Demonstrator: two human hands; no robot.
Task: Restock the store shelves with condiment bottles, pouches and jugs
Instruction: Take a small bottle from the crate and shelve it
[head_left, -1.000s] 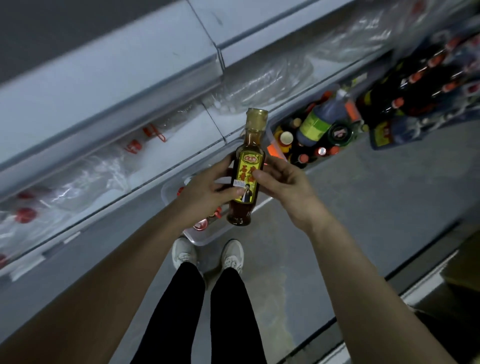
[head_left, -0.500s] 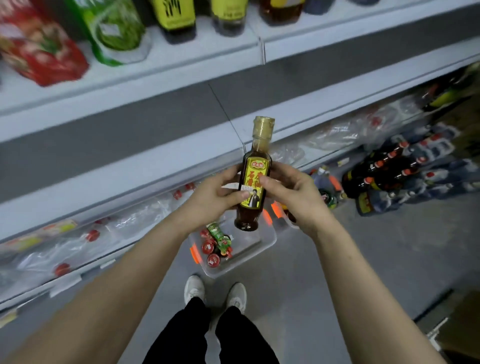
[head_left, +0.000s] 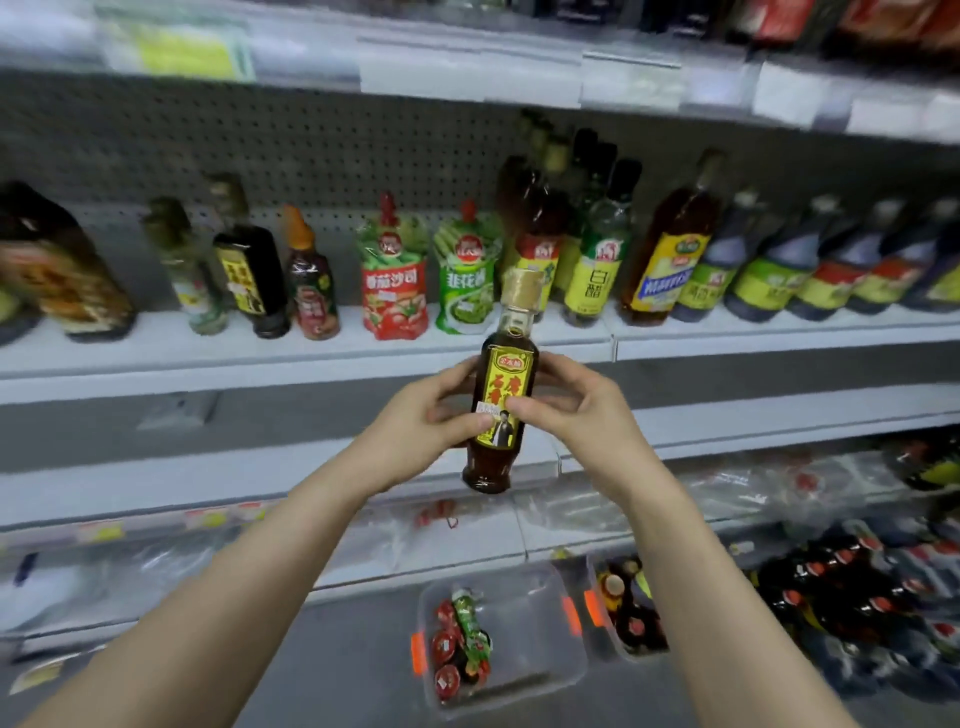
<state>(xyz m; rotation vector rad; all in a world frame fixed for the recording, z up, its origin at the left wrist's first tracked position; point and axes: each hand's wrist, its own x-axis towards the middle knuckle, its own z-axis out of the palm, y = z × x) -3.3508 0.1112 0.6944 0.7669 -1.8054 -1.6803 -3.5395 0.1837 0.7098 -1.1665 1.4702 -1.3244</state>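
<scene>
A small dark bottle with a yellow label and gold cap stands upright in the air in front of the middle shelf. My left hand grips its left side and my right hand pinches its right side at the label. Behind it the shelf carries a red pouch, a green pouch and rows of condiment bottles to the right and left.
A clear plastic bin with a few small red-capped items sits on the floor below. A second bin of bottles stands beside it. Wrapped packs of dark bottles lie on the floor at right. Lower shelves hold plastic-wrapped goods.
The view has swung up from the floor to the stocked shelf. Both hands have raised the bottle to shelf height while keeping the same hold.
</scene>
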